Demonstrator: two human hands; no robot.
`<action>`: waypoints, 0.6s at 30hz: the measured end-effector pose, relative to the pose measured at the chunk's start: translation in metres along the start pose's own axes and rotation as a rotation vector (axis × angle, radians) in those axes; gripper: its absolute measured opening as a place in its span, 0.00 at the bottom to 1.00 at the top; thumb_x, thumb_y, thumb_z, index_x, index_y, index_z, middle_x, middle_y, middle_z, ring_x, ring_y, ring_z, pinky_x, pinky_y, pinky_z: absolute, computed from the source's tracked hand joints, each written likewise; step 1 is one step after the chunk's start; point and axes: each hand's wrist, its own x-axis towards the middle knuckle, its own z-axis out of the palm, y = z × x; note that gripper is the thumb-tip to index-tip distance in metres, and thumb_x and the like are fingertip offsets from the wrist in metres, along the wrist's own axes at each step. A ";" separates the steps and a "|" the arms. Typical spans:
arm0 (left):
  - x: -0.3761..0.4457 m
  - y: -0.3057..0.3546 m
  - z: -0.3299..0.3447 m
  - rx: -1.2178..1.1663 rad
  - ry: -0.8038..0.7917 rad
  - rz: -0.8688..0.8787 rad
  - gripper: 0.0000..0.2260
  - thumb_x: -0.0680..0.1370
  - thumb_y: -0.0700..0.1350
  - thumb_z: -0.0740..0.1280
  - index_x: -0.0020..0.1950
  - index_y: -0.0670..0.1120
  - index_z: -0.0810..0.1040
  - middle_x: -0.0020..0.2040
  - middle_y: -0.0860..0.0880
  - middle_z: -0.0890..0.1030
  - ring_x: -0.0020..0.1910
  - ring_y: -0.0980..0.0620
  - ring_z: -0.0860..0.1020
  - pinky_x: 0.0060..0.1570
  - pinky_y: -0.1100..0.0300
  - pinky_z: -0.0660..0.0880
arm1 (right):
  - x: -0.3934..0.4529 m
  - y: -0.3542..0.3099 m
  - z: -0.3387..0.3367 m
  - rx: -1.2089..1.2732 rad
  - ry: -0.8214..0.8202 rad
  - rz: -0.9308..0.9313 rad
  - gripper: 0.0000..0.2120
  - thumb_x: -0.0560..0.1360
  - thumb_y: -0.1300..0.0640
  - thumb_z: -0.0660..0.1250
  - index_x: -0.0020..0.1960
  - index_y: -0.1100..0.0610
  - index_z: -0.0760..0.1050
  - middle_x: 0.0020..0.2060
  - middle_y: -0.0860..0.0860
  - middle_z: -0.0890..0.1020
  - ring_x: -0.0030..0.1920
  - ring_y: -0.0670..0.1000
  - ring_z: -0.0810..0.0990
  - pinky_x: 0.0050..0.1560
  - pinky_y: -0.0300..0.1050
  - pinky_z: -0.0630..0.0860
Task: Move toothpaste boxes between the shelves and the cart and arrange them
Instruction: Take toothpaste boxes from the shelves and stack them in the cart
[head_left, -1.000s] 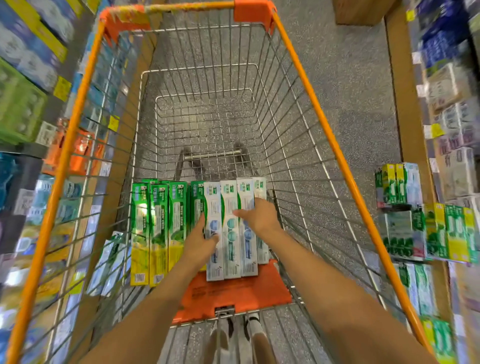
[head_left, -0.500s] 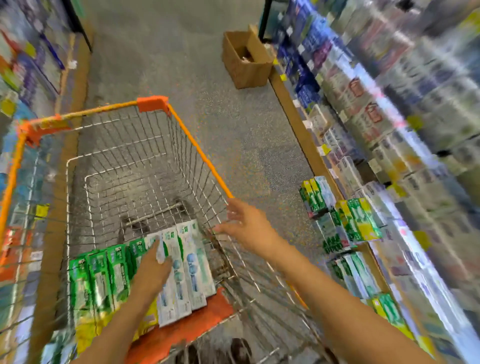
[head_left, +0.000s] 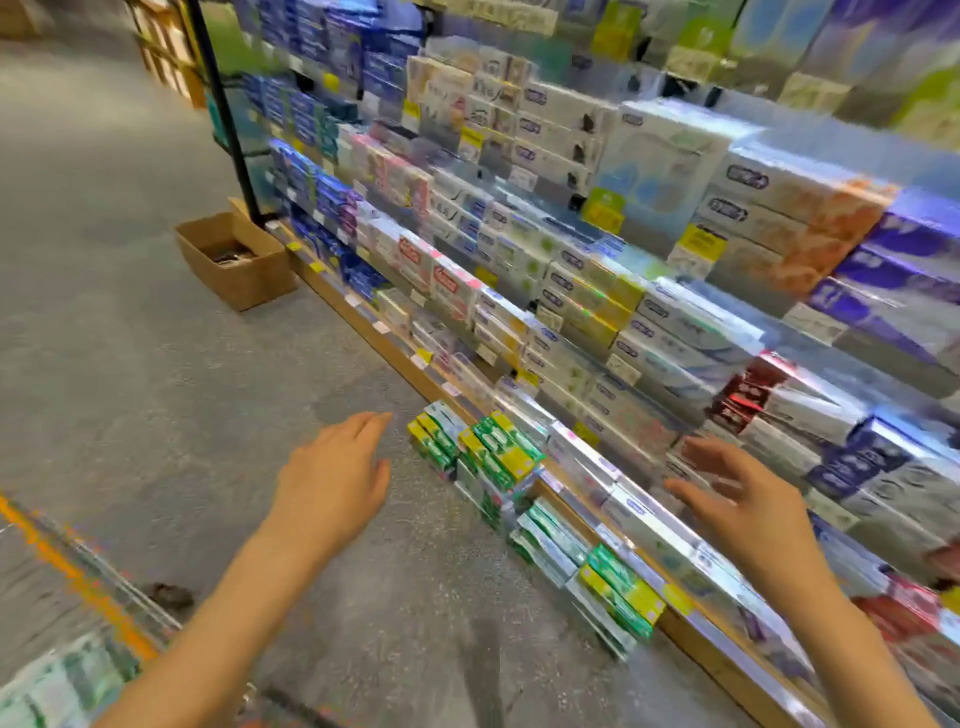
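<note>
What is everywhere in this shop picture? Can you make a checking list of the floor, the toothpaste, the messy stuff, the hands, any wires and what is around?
Surface: grey speckled floor, bare in the aisle.
Job's things: green and yellow toothpaste boxes stacked at the front of the low shelf; more boxes in the cart, blurred.
Clutter: open cardboard box on the floor by the shelves.
Hands: left hand and right hand both open, holding nothing, reaching toward the shelf.
Cables: nothing seen.
Surroundings: shelves packed with boxes, blurred.

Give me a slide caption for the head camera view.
Both empty hands, left and right, reach toward green toothpaste boxes stacked below the shelves.
</note>
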 end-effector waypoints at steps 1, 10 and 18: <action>0.010 0.024 0.006 0.002 -0.015 0.004 0.23 0.81 0.49 0.57 0.76 0.50 0.59 0.73 0.51 0.66 0.68 0.48 0.69 0.61 0.52 0.70 | 0.005 0.019 -0.017 -0.044 0.015 0.014 0.19 0.70 0.57 0.73 0.61 0.54 0.75 0.50 0.44 0.77 0.54 0.48 0.77 0.56 0.44 0.71; 0.081 0.163 0.053 0.076 -0.136 0.147 0.22 0.82 0.50 0.56 0.76 0.51 0.57 0.73 0.50 0.66 0.67 0.48 0.69 0.53 0.53 0.74 | 0.045 0.123 -0.092 -0.128 0.055 0.092 0.21 0.73 0.55 0.71 0.64 0.55 0.74 0.59 0.48 0.77 0.60 0.49 0.74 0.56 0.38 0.67; 0.142 0.184 0.120 0.085 -0.297 0.214 0.23 0.81 0.50 0.57 0.76 0.49 0.60 0.73 0.49 0.66 0.68 0.46 0.69 0.59 0.51 0.72 | 0.090 0.168 -0.064 -0.128 -0.053 0.201 0.22 0.73 0.55 0.71 0.65 0.57 0.72 0.62 0.51 0.77 0.63 0.50 0.74 0.56 0.34 0.65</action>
